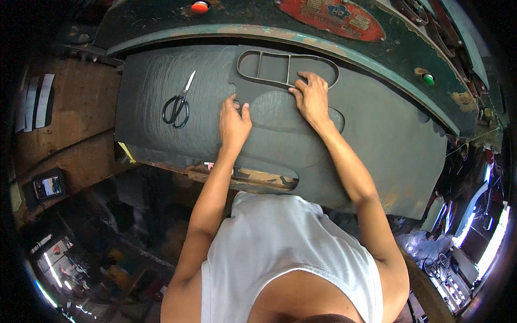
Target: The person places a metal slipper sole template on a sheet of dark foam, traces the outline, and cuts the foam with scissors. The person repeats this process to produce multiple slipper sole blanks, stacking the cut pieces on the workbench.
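A sole-shaped metal cutting die (pixel 259 67) with two crossbars lies on a dark grey sheet (pixel 388 145) near the far side of the bench. My right hand (pixel 313 99) grips the die's near rim, fingers over the edge and thumb close to the outside. Left of it, my left hand (pixel 235 123) rests by the sheet's ragged cut edge, thumb apart from the fingers and nothing visibly held. Between my hands a sole-shaped cut-out (pixel 274 110) shows a scored surface. Black-handled scissors (pixel 176 110) lie open on the scratched cutting board (pixel 148 81), to my left.
Behind the board rises a green machine beam (pixel 242 35) with a red button (pixel 200 7) and a green button (pixel 428 79). Scrap pieces show in a slot (pixel 264 177) at the near edge. A small screen device (pixel 48 186) sits on the brown surface at left.
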`<action>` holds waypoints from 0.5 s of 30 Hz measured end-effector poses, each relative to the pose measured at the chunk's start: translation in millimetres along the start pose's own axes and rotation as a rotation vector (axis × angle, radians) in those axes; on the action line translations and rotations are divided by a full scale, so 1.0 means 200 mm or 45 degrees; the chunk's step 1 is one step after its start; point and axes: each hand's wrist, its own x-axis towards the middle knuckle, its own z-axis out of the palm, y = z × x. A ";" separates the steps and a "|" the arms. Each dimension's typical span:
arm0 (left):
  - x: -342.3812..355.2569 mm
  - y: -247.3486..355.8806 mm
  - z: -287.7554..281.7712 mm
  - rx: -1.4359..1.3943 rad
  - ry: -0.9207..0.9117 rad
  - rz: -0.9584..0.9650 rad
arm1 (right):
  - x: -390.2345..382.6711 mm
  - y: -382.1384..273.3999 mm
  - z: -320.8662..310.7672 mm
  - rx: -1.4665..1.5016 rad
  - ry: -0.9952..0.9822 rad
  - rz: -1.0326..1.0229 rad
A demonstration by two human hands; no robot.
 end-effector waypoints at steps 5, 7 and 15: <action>-0.04 0.00 -0.06 -0.352 -0.097 -0.332 | 0.02 0.00 0.00 0.011 -0.073 0.016; 0.00 -0.02 -0.07 -0.438 -0.127 -0.401 | 0.03 0.01 0.00 -0.006 -0.082 -0.019; 0.25 -0.05 0.04 -0.631 -0.131 -0.375 | 0.05 0.02 0.00 0.025 -0.174 -0.021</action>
